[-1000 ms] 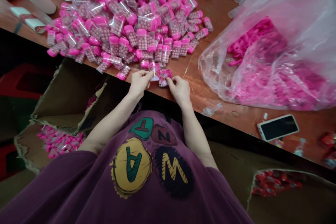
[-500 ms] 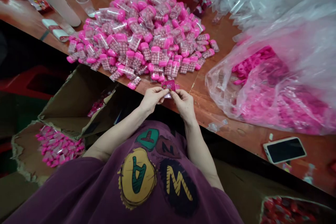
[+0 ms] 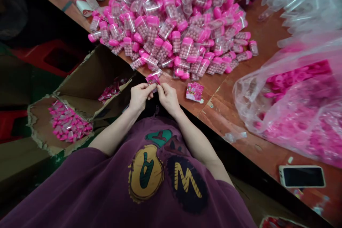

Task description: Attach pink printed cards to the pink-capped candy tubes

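Both my hands meet at the table's front edge, fingertips pinched together on a small pink printed sachet (image 3: 153, 79). My left hand (image 3: 139, 96) grips it from the left with thumb and fingers closed. From the right, my right hand (image 3: 168, 97) pinches the same sachet, and the fingers hide its lower part. A second pink printed sachet (image 3: 195, 91) lies flat on the table, right of my right hand. Just beyond the hands rises a big heap of clear little bottles with pink caps (image 3: 176, 25), filled with small pale pink balls.
A clear bag of pink plastic parts (image 3: 299, 114) and a phone (image 3: 303, 176) lie on the table (image 3: 227, 114) to the right. Clear plastic pieces (image 3: 315, 3) are heaped behind. Below left, a torn cardboard box (image 3: 77, 82) stands near many pink-capped pieces (image 3: 68, 123).
My hands have moved left along the table edge with a sachet between them. One printed sachet now lies apart on the table to their right. The view has shifted too.
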`<act>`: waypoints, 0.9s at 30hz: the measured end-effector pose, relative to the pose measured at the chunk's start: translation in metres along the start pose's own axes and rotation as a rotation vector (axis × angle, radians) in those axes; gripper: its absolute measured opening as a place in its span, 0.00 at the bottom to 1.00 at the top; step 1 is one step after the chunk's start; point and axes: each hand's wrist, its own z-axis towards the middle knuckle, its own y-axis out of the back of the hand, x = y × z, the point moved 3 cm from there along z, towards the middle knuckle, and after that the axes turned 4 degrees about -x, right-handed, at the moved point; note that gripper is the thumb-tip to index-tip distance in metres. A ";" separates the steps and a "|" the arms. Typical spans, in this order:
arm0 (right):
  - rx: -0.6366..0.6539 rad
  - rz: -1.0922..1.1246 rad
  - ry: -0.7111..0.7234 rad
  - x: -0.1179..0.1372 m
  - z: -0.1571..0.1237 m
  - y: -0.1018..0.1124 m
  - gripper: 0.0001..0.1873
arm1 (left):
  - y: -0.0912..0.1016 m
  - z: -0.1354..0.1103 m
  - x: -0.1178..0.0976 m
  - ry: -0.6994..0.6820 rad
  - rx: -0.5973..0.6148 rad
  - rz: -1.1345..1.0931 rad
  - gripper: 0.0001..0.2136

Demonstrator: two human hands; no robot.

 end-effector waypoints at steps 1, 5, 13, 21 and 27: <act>0.018 -0.005 0.010 0.001 0.004 -0.007 0.22 | 0.006 0.006 0.000 -0.016 -0.034 -0.005 0.13; -0.013 -0.015 0.006 -0.002 0.019 -0.017 0.18 | 0.015 0.031 -0.001 -0.205 -0.151 -0.001 0.12; -0.127 -0.204 -0.133 -0.017 0.030 0.009 0.26 | -0.005 0.021 0.025 -0.289 0.048 0.097 0.11; 0.004 -0.327 -0.095 -0.016 0.029 0.025 0.33 | -0.005 0.014 0.020 0.074 0.089 -0.108 0.12; -0.111 0.005 0.010 -0.023 0.008 0.024 0.28 | -0.011 0.008 0.009 0.176 0.162 -0.182 0.14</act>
